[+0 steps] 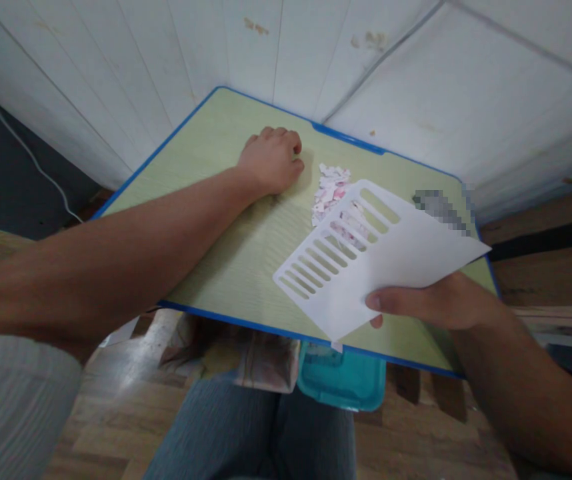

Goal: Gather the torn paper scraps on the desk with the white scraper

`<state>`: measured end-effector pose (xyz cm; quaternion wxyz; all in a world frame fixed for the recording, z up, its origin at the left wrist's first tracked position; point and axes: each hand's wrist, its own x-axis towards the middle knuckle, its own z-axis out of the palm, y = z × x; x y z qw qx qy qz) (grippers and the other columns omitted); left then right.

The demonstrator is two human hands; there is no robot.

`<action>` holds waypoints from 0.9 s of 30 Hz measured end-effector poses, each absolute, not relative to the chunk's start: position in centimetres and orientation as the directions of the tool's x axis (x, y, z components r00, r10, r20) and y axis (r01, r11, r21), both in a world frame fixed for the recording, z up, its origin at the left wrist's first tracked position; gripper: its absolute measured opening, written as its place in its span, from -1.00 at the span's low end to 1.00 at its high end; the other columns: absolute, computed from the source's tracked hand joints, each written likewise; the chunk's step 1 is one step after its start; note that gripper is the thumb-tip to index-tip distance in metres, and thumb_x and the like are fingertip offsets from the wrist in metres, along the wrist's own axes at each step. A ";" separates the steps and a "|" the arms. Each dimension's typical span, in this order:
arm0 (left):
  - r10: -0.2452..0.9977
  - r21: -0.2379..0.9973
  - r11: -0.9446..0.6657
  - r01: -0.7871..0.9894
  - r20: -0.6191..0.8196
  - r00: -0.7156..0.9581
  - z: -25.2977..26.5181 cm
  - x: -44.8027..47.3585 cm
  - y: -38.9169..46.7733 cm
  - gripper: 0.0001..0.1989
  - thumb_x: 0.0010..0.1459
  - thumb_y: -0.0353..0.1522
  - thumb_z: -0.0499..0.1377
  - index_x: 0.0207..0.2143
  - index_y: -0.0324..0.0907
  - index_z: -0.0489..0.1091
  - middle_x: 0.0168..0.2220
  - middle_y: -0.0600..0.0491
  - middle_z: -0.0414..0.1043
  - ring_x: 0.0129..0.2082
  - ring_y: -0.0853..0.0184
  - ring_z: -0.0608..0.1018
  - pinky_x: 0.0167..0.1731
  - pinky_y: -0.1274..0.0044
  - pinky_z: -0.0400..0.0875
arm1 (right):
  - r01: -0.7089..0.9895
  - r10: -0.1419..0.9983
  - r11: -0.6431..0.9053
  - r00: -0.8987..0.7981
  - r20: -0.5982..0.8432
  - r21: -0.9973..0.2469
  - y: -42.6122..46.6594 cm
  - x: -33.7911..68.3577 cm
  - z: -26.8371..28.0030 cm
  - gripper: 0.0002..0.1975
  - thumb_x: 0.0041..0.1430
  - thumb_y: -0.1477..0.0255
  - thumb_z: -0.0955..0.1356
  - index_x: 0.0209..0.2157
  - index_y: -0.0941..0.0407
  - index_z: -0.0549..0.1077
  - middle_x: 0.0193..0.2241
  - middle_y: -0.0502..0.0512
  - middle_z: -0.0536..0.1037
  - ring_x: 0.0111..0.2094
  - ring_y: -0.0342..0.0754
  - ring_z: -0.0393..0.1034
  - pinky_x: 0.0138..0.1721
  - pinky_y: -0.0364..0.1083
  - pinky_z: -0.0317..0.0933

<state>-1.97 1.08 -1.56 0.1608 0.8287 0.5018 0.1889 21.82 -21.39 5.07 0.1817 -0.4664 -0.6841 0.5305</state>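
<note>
My right hand (431,300) grips a thin white slotted sheet (391,257) by its near right side, thumb on top. A row of rounded slots runs along the sheet's far left side, and a small tab hangs from its lower corner. The sheet is held over the table, and through its slots part of a pile of torn paper scraps (330,190) shows. The scraps are white with pink and dark print. My left hand (273,160) rests on the table left of the pile, apart from it, its fingers curled and its palm hidden. Nothing shows between thumb and forefinger.
The pale green table (206,153) has a blue rim and stands against a white panelled wall (246,53). A blurred grey object (441,210) lies near its right edge. Below the front edge are a teal plastic container (351,380) and a plastic-wrapped bundle (269,363).
</note>
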 end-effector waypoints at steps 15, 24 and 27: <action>0.873 0.403 -0.485 0.776 0.275 0.403 -2.3 -1.8 1.1 -0.53 0.36 -0.30 0.20 0.27 0.04 0.60 0.30 -0.08 0.61 0.39 -0.09 0.50 0.46 0.03 0.34 | 0.704 0.990 0.067 0.043 0.136 -0.707 -21.0 22.4 2.5 -0.62 0.41 0.10 0.49 -0.50 -0.11 0.60 -0.38 -0.01 0.76 -0.13 0.24 0.69 0.32 0.21 0.48; 0.872 0.402 -0.488 0.775 0.271 0.408 -2.7 -1.8 1.5 -0.52 0.39 -0.28 0.22 0.32 0.00 0.58 0.33 -0.11 0.60 0.42 -0.12 0.48 0.47 0.04 0.31 | 0.699 0.997 0.073 -0.061 0.043 -0.711 -21.1 21.5 2.6 -0.56 0.40 0.00 0.48 -0.52 -0.10 0.59 -0.39 0.07 0.75 -0.17 0.26 0.69 0.20 0.22 0.55; 0.870 0.403 -0.490 0.773 0.279 0.406 -2.6 -1.8 1.4 -0.52 0.40 -0.29 0.21 0.32 0.00 0.58 0.32 -0.09 0.61 0.42 -0.10 0.48 0.47 0.04 0.33 | 0.716 0.996 0.075 -0.089 0.016 -0.695 -21.5 21.5 2.6 -0.56 0.38 -0.04 0.50 -0.51 -0.10 0.62 -0.37 0.09 0.76 -0.15 0.30 0.70 0.20 0.25 0.56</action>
